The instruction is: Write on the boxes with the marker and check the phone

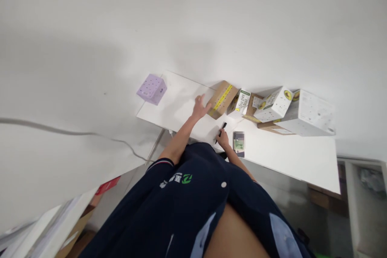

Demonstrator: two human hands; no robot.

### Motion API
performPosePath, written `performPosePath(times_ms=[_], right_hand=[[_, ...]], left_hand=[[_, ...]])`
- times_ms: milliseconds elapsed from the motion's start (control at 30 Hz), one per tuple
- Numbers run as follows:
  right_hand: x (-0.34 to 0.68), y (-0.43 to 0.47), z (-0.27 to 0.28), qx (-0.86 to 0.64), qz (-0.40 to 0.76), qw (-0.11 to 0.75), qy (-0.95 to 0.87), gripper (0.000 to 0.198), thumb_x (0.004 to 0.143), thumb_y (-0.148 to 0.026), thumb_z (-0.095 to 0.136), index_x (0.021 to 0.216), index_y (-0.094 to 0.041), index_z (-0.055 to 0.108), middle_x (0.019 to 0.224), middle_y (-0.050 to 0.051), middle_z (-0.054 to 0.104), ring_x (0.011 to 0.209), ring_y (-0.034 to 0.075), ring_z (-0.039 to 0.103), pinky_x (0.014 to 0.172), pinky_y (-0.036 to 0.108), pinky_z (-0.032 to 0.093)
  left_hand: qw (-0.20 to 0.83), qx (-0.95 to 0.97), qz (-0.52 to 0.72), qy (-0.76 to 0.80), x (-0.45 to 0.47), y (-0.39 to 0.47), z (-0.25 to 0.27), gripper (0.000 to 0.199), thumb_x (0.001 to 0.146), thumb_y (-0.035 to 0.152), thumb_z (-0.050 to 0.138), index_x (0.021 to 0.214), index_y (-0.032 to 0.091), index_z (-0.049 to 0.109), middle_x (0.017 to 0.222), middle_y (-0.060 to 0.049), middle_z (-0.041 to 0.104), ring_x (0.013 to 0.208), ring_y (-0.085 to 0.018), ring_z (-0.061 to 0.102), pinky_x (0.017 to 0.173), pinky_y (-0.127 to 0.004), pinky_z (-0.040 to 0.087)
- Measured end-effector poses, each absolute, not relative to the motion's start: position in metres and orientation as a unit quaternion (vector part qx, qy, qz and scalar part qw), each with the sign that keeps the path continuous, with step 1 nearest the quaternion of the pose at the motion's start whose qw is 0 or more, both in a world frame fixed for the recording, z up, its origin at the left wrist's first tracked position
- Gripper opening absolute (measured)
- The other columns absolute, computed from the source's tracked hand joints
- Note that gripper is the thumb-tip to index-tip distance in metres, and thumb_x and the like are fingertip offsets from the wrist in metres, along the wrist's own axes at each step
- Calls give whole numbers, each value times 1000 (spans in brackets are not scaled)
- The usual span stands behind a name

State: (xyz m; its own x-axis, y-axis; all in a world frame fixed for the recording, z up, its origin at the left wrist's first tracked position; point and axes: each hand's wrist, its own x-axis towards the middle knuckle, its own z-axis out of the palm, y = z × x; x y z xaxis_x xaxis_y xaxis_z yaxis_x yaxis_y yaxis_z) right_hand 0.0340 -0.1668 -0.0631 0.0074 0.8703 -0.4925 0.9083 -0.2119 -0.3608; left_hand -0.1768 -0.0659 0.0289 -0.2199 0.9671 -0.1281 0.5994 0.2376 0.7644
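Observation:
My left hand [200, 108] is over the white table [181, 113], fingers spread, at the left side of a brown cardboard box [218, 102] with a yellow strip. Whether its fingertips touch the box I cannot tell. In my right hand [223, 140] is a slim black marker [224, 125], tilted with one end pointing down toward the table's near edge. Just right of that hand lies a flat dark item with a green picture [238, 143], partly blurred out. A white "Super Meal" box [242, 102] stands beside the brown one.
A lilac box [152, 88] sits at the table's left end. Toward the right are a white avocado-print box [274, 105], a larger white box [314, 113] and a flat brown carton [273, 128]. A grey cable [90, 133] runs along the left. White wall rises behind the table.

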Motion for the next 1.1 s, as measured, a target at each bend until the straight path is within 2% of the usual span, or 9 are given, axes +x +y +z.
performPosePath(times_ms=[67, 167, 200, 267, 400, 533, 733, 933, 1100], right_hand=[[35, -168, -64, 706, -321, 24, 631, 48, 83, -16, 50, 130, -10, 51, 119, 16, 62, 107, 22, 60, 93, 29, 44], [35, -168, -64, 705, -321, 21, 632, 49, 81, -16, 51, 130, -10, 52, 117, 16, 62, 104, 23, 61, 91, 30, 46], [35, -168, -63, 705, -321, 22, 632, 49, 81, -16, 51, 129, -10, 52, 116, 16, 62, 103, 23, 61, 90, 31, 46], [35, -167, -63, 703, -321, 24, 634, 49, 80, -15, 51, 129, -11, 53, 116, 16, 62, 101, 23, 62, 90, 32, 47], [38, -167, -62, 697, -320, 29, 641, 47, 81, -16, 51, 128, -12, 53, 117, 15, 62, 104, 23, 61, 92, 31, 46], [41, -167, -61, 691, -319, 31, 648, 47, 82, -16, 50, 128, -12, 53, 116, 14, 63, 105, 21, 61, 94, 30, 46], [41, -171, -53, 666, -321, 24, 673, 48, 82, -14, 50, 129, -12, 53, 112, 13, 63, 98, 21, 62, 90, 32, 48], [13, -165, -32, 578, -345, -12, 740, 53, 84, -7, 42, 134, -21, 56, 125, 10, 57, 104, 19, 61, 100, 32, 47], [-22, -125, -4, 543, -335, -33, 769, 76, 81, -3, 39, 155, -20, 29, 144, 12, 50, 128, 23, 52, 107, 37, 45]], left_hand=[[254, 500, 313, 767, -217, -72, 38, 59, 88, 26, 59, 144, 20, 41, 148, -16, 45, 144, -26, 33, 122, -47, 24], [168, 408, 325, 836, -291, -80, 54, 62, 89, 21, 52, 146, 8, 32, 157, -25, 23, 150, -35, 15, 121, -61, 12], [140, 377, 324, 856, -314, -81, 58, 65, 87, 20, 53, 147, 10, 29, 159, -25, 18, 151, -36, 13, 120, -63, 13], [68, 295, 279, 911, -352, -83, 61, 73, 81, 23, 61, 147, 16, 29, 158, -20, 25, 148, -36, 21, 118, -58, 23], [101, 291, 190, 932, -390, -84, 50, 90, 75, 29, 68, 150, 13, 21, 156, -20, 27, 145, -36, 26, 118, -52, 27], [119, 298, 146, 936, -394, -82, 38, 96, 69, 33, 73, 147, 10, 22, 151, -22, 29, 136, -39, 33, 113, -53, 31], [80, 315, 88, 941, -396, -72, 35, 94, 69, 34, 76, 144, 4, 29, 151, -28, 30, 140, -42, 29, 114, -55, 25], [80, 361, 69, 926, -406, -74, 28, 87, 73, 38, 75, 142, 5, 34, 153, -30, 25, 142, -45, 26, 112, -57, 26], [94, 370, 87, 920, -406, -76, 30, 79, 76, 38, 73, 138, 5, 38, 148, -26, 32, 136, -42, 34, 111, -52, 32]])
